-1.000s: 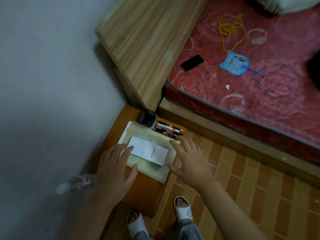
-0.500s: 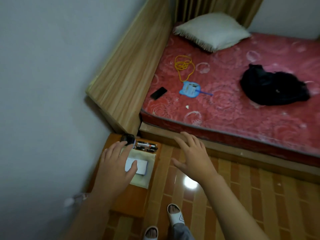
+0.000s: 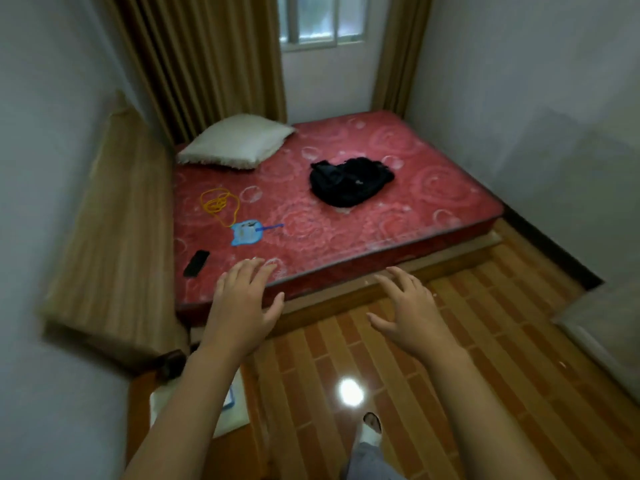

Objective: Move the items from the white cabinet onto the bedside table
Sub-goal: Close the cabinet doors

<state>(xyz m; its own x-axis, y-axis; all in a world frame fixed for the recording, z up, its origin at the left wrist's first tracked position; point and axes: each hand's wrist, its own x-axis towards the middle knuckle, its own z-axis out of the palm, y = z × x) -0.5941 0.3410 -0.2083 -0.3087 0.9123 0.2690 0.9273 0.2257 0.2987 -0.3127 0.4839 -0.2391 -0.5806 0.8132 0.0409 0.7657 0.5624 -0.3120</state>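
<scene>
Both grips spread, empty: left hand (image 3: 242, 306), right hand (image 3: 412, 317). Orange-brown wooden bench (image 3: 138, 403) with pale paper items (image 3: 159, 407) lies near-left, under my left forearm; left is nearer.

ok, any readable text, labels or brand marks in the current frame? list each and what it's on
None readable.
Blue fan on the mattress: it carries a printed picture, too blurred to tell whether it holds words.
White box on the bedside table: mostly hidden behind the left forearm, no print shows.
Black phone: its face is dark, no marks show.
</scene>
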